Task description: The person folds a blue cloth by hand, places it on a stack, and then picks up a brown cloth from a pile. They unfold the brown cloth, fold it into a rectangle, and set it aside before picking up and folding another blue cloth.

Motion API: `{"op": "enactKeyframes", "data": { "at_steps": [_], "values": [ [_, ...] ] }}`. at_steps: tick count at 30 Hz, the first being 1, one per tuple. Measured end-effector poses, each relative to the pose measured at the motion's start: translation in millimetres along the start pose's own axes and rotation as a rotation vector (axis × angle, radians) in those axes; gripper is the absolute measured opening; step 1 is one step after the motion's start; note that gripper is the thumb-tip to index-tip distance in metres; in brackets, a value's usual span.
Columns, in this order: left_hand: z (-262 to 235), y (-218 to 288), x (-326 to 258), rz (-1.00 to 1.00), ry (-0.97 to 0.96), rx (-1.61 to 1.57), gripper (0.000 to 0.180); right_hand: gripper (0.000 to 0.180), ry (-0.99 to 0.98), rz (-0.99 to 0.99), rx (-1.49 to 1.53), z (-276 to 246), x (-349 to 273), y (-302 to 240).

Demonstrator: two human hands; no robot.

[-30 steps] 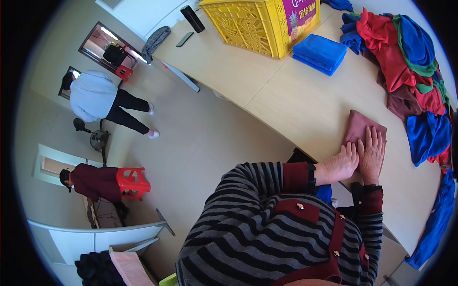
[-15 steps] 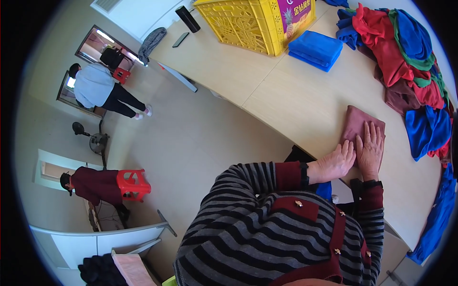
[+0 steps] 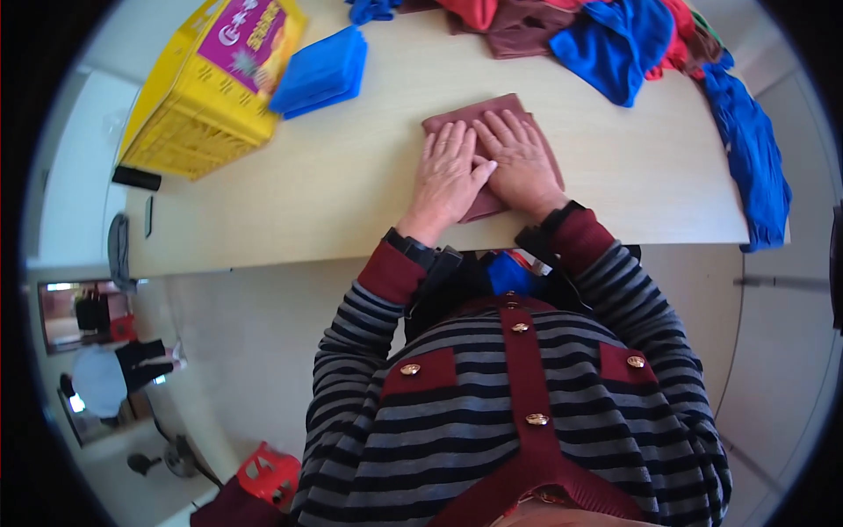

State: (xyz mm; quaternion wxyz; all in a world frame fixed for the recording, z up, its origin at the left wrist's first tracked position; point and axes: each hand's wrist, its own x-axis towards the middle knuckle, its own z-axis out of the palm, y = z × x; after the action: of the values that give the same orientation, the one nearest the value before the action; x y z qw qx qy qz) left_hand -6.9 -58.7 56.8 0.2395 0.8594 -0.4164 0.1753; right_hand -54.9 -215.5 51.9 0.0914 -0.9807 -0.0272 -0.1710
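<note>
One folded maroon cloth (image 3: 492, 123) lies on the pale table (image 3: 307, 193), right of one stack of blue cloths (image 3: 320, 72) and one yellow crate (image 3: 189, 110). The left hand (image 3: 448, 176) and right hand (image 3: 520, 162) lie flat on it, fingers spread, thumbs touching.

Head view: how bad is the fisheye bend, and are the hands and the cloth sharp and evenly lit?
Head view: table edge bows strongly and black corners ring the picture; left hand and right hand, flat on the maroon cloth, are sharp; light is soft and even, with no glare on the tabletop and only faint shadows; the far floor looks softer.
</note>
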Motion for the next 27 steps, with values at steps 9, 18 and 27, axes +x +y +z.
{"op": "enactKeyframes", "data": {
  "at_steps": [9, 18, 27],
  "values": [
    [-3.4, 0.2, -3.8, -0.091, -0.199, 0.068, 0.065, 0.058, -0.021, 0.062, -0.025, -12.3, -5.4, 4.1],
    [-5.5, 3.9, -3.5, -0.114, -0.235, 0.100, 0.068, 0.058, -0.023, 0.144, -0.006, -15.5, 1.5, 39.8],
    [-2.3, -4.8, 7.7, -0.070, -0.180, 0.196, 0.060, 0.053, 0.068, 0.012, 0.048, -32.5, 18.2, 16.5]
  ]
}}
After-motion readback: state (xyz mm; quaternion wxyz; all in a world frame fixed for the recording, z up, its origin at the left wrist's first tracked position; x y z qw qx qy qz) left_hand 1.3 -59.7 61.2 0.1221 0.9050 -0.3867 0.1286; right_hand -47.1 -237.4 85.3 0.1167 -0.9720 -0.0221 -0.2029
